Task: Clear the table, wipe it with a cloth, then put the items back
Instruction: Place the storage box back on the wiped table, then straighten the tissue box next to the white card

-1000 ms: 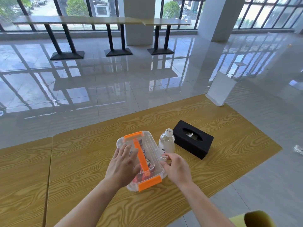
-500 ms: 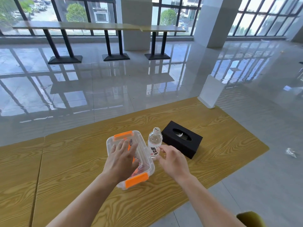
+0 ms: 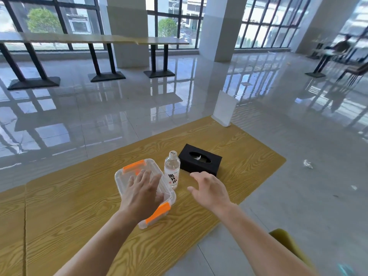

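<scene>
Your left hand lies flat, fingers straight, on the clear container lid. Your right hand hovers beside the bottle, fingers spread, holding nothing.

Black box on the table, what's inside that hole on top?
Through the oval hole in the black box, a bit of white tissue pokes up. The rest is dark and covered by the box's top, so how much is left cannot be seen.
</scene>
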Motion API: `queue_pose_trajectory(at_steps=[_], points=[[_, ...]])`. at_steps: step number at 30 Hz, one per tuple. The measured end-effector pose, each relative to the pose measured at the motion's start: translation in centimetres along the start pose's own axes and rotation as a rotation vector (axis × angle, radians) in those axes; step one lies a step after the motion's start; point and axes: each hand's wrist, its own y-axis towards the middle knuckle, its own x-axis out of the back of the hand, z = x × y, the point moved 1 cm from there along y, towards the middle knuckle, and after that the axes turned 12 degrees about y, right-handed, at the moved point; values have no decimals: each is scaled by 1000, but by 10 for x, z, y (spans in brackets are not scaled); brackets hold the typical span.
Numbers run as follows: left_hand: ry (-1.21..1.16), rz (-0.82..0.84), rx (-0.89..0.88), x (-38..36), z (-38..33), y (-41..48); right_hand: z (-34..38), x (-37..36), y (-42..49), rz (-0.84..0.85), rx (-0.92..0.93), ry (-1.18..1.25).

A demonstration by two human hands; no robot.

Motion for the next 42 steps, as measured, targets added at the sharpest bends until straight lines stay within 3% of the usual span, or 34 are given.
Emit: queue_pose_trajectory(at_steps=[8,17,29,42], points=[[-67,-46,-62,6,-20,-10,-8,14,-32,-16,-77,-43],[-67,-10,-105,-3,-91,12,-68,39,-28,4,-85,-13],[-67,91,90,-30,-179,90,-187,88,37,151,-13,74],[-49,119,309,-64,-165,201,-228,51,151,290,-156,169]])
